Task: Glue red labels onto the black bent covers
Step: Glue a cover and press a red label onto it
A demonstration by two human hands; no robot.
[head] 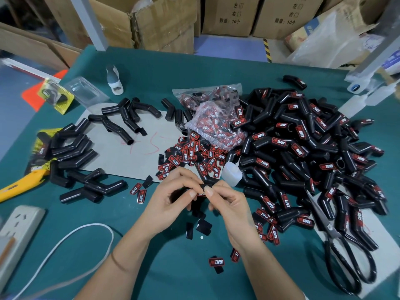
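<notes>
My left hand (pixel 173 198) and my right hand (pixel 225 204) meet over the green table, both pinching one small red label (pixel 201 192) between thumb and fingertips. A loose heap of red labels (pixel 192 156) lies just beyond my hands, beside a clear bag of labels (pixel 214 124). Plain black bent covers (pixel 73 152) lie at the left on and around a grey card. A large pile of labelled covers (pixel 307 148) fills the right side. Peeled black backings (pixel 203 227) lie under my hands. A small translucent glue bottle (pixel 231 174) stands next to the label heap.
Big black scissors (pixel 344 252) lie at the right front. A yellow utility knife (pixel 23 182) and a white power strip (pixel 19 230) with its cable sit at the left. A white bottle (pixel 114 80) stands at the back; cardboard boxes (pixel 164 22) line the far edge.
</notes>
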